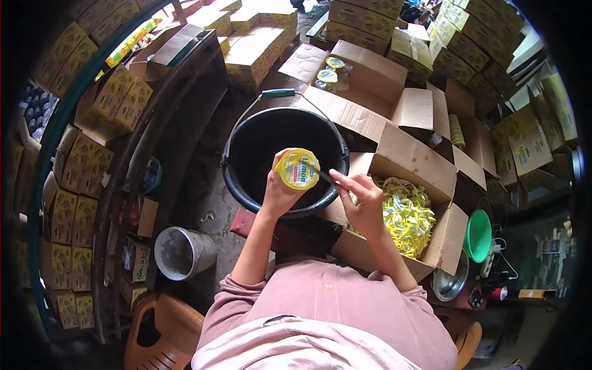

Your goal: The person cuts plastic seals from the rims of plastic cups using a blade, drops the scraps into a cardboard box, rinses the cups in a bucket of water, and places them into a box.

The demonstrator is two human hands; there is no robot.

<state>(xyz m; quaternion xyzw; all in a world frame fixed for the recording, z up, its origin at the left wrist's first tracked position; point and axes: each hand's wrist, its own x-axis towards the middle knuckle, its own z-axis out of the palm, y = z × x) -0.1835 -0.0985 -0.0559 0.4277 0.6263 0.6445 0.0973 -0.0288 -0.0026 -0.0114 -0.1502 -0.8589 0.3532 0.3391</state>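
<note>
Over the black bucket (231, 179), my left hand (279, 194) is closed around a cup with a yellow-rimmed lid printed "Lemon" (297, 168). The lid faces up toward me, and most of the cup's body is hidden beneath it. My right hand (361, 198) pinches a thin dark knife (327, 177), its tip lying across the right part of the lid. Whether the blade has cut into the lid I cannot tell. Just right of my right hand, a cardboard box (418, 161) holds a heap of yellow lid scraps (407, 216).
Beyond the bucket, an open carton (370, 68) holds several lidded cups (327, 75). A grey pail (185, 253) stands at the left by a brown chair (163, 333). On the right are a green bowl (478, 235) and a metal bowl (451, 280). Stacked yellow cartons (77, 166) line the sides.
</note>
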